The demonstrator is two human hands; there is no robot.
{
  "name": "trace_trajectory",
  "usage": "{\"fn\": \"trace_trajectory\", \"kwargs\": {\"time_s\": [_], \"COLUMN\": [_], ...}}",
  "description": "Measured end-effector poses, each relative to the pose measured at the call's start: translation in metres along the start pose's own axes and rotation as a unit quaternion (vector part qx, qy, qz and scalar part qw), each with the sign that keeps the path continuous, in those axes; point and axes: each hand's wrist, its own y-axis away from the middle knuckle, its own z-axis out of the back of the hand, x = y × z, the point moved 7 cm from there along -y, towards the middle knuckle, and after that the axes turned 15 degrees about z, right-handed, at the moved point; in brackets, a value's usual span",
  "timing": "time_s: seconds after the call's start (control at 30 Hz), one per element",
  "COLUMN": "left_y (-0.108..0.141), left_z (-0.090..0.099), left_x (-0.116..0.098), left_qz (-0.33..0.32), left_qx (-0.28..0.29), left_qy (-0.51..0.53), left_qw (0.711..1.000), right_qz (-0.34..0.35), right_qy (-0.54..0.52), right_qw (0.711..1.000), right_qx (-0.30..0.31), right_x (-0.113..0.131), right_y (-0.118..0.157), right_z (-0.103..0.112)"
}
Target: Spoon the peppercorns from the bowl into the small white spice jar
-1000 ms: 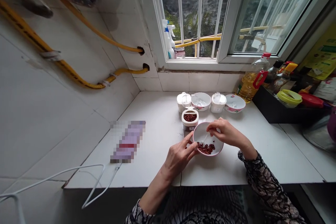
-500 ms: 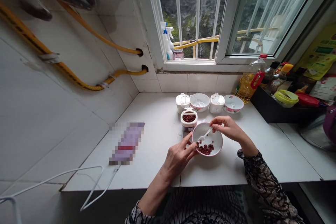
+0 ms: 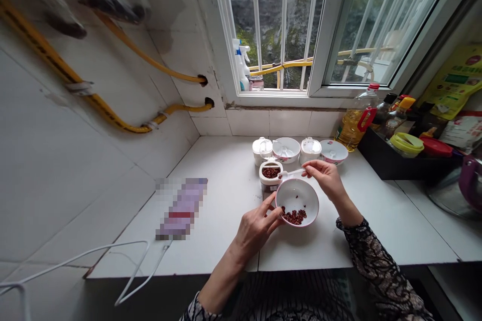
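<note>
My left hand [image 3: 259, 223] grips the rim of a white bowl [image 3: 311, 195] with a pink edge, tilted a little. Dark red peppercorns [image 3: 294, 216] lie in its lower part, with a few stray ones higher up. Between the thumb and fingers of my right hand [image 3: 324, 175] is the handle of a small white spoon [image 3: 291, 173]. The spoon's head is above the bowl's far rim, beside an open seasoning jar [image 3: 271, 176] filled with the same dark red peppercorns. Whether the spoon touches the jar I cannot tell.
Behind stand two white lidded jars [image 3: 262, 149] [image 3: 311, 148] and two flowered bowls [image 3: 286, 150] [image 3: 334, 152]. An oil bottle [image 3: 354, 123] and a black box [image 3: 387, 158] of bottles are at the right. A pixelated phone-like object [image 3: 183, 210] with a white cable [image 3: 145, 256] lies left.
My right hand has lifted the spoon out of the bowl and moved it up toward the open jar. My left hand still holds the bowl in about the same place.
</note>
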Motion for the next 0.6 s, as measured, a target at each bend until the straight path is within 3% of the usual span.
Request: {"fn": "trace_trajectory", "kwargs": {"time_s": [0.13, 0.23, 0.3, 0.4, 0.5, 0.6], "left_y": [-0.001, -0.002, -0.003, -0.004, -0.004, -0.004], "left_z": [0.000, 0.001, 0.003, 0.005, 0.006, 0.005], "left_x": [-0.001, -0.002, -0.003, -0.004, -0.005, -0.004], "left_qz": [-0.004, -0.002, -0.005, -0.010, -0.010, -0.007], "left_qx": [-0.002, 0.000, -0.005, -0.011, -0.014, -0.013], "left_qy": [0.005, 0.007, 0.002, -0.003, -0.001, 0.004], "left_qw": [1.000, 1.000, 1.000, 1.000, 1.000, 1.000], "right_qz": [0.129, 0.256, 0.302, 0.318, 0.280, 0.213], "right_qy": [0.140, 0.265, 0.304, 0.308, 0.258, 0.211], "right_qw": [0.981, 0.930, 0.903, 0.896, 0.925, 0.951], "right_qx": [-0.045, -0.005, 0.031, 0.023, 0.001, 0.071], "right_x": [0.022, 0.044, 0.051, 0.056, 0.054, 0.043], "right_y": [0.003, 0.009, 0.012, 0.012, 0.008, 0.004], "right_z": [-0.006, -0.023, -0.032, -0.027, -0.008, 0.002]}}
